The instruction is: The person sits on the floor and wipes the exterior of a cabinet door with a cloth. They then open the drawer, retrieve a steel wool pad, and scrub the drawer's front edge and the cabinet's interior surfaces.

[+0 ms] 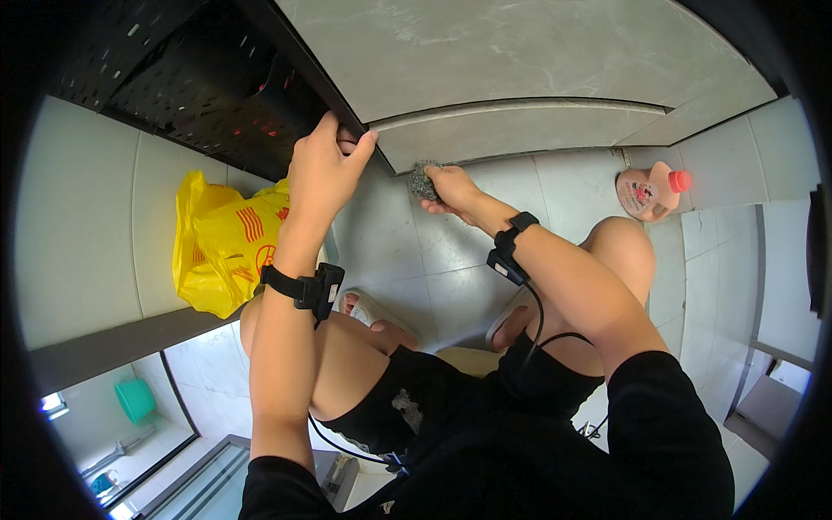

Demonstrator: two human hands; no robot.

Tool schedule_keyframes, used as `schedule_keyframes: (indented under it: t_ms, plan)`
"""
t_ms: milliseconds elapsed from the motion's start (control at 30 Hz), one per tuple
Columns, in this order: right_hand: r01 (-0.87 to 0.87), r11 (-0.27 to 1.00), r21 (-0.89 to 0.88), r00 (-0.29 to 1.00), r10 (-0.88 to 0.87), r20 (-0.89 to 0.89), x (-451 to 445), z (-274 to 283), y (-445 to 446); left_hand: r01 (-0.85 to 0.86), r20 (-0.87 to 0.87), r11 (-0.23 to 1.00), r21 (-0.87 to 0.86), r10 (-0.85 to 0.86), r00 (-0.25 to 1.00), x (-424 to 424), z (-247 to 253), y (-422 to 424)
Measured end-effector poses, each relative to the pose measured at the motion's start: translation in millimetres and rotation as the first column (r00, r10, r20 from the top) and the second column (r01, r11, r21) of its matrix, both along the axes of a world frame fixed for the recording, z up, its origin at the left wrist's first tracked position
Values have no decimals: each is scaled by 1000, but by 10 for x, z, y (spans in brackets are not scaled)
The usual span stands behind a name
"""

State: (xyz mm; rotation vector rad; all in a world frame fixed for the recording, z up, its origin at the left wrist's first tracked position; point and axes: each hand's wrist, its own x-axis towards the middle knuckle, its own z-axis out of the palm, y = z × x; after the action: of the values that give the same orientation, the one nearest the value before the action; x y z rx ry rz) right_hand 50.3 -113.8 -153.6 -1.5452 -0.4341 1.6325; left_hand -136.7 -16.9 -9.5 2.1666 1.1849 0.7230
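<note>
In the head view my right hand [455, 192] grips a grey metal scouring pad [424, 181], held at the lower left corner of a grey marble-patterned cabinet front [494, 136]. My left hand [330, 159] rests on the dark edge of the open cabinet door or side panel [348, 104], up and left of the pad. Its thumb lies along the edge and some fingers are hidden behind it. Both wrists wear black straps with small box-shaped devices, and a cable runs from the right one.
A yellow plastic bag [224, 240] stands at the left by the tiled wall. A pink jug with a red cap [650, 190] stands at the right on the tiled floor [455, 247]. My knees and slippered feet are close below my hands.
</note>
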Motion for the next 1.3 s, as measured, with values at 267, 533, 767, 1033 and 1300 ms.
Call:
schedule_keyframes:
  t_ms: [267,533,767,1033,1300]
  plan:
    - [-4,980,198,999,13,-44,-166,704,100,3,2,1000,0,-3,1000,-78,-8,-11]
    - [120,983,141,991,-110,-79,-220,829,46,-18,22,1000,17,18,1000,-32,-33,-58]
    - [64,968,243,996,-78,52,-230,904,53,-13,-13,999,32,13,1000,-61,-42,-4]
    - [74,997,-16,979,-70,191,-29,118,62,-9,-34,999,45,10,999,-19,26,-31]
    - [160,984,82,982,-167,85,-94,526,61,-20,-83,1000,22,22,996,-42,83,-73]
